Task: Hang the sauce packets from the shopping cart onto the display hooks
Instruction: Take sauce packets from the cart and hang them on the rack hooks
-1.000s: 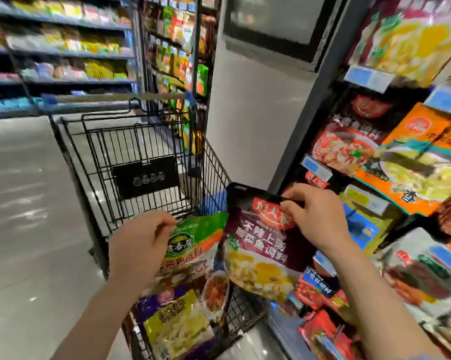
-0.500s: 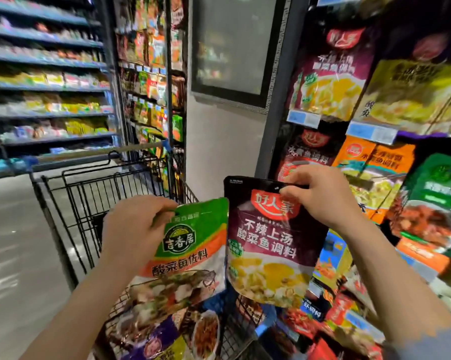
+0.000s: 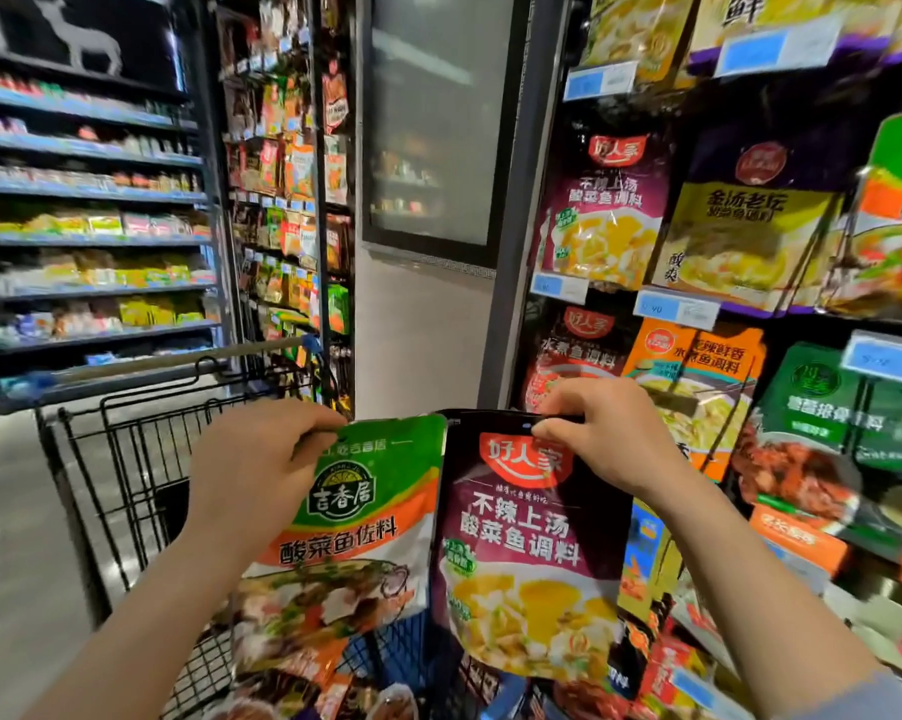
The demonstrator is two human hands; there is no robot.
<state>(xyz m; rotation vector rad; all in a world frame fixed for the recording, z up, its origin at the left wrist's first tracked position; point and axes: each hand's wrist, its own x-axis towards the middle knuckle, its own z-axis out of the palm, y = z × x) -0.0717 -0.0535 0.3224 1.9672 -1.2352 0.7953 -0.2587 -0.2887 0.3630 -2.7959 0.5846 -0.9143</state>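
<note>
The left hand [image 3: 254, 475] pinches the top edge of a green sauce packet [image 3: 355, 522], thumb and fingers curled over its upper left corner, so that the packet hangs upright in front of the person. The right hand [image 3: 602, 433] pinches the top edge of a purple sauce packet [image 3: 526, 553] in the same way, fingertips closed on the dark strip along its top. The two packets hang side by side, their inner edges touching or just overlapping, the green one on the left and the purple one on the right.

Both packets are held above the near end of the black wire shopping cart [image 3: 126, 459], which stands to the left and runs away from the person toward its wooden handle bar [image 3: 178, 358] at the far end. More packets [image 3: 303, 683] lie in the cart's basket below the held ones, partly hidden by them.

To the right stands the hook display [image 3: 698, 304], full of hanging sauce packets with blue price tags [image 3: 677, 309] under each row. A hanging purple packet [image 3: 607, 210] of the same design as the held one sits in the upper row, well above the right hand. Below it hang a dark red packet [image 3: 573, 350] and an orange packet [image 3: 698, 376], the latter just behind the right hand's knuckles.

Far on the left are store shelves [image 3: 85, 236] of goods, blurred.
</note>
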